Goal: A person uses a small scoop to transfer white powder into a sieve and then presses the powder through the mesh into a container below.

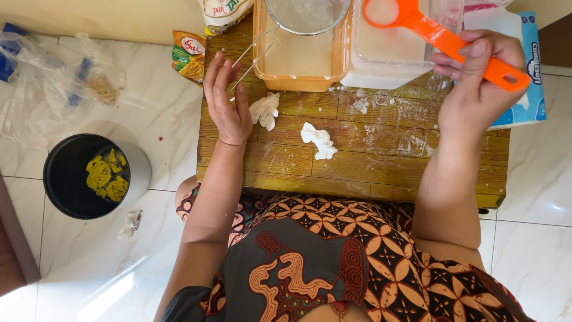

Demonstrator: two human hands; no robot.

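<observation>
My right hand [473, 89] grips the handle of an orange measuring scoop [417, 24], whose bowl holds white powder above a clear plastic tub [393, 56]. My left hand [226, 101] hovers open, fingers apart, over the left side of a low wooden table [357, 167], just beside the wire handle of a metal sieve [304, 15]. The sieve rests on an orange rectangular container [298, 71] with white flour inside. Two crumpled white tissues [265, 110] [319, 140] lie on the flour-dusted tabletop near my left hand.
A black waste bin [89, 176] with yellow scraps stands on the white tiled floor at left, a crumpled tissue [131, 222] beside it. Clear plastic bags [53, 83] lie at far left. Snack packets [189, 55] sit at the table's far-left corner, a blue tissue box [527, 101] at right.
</observation>
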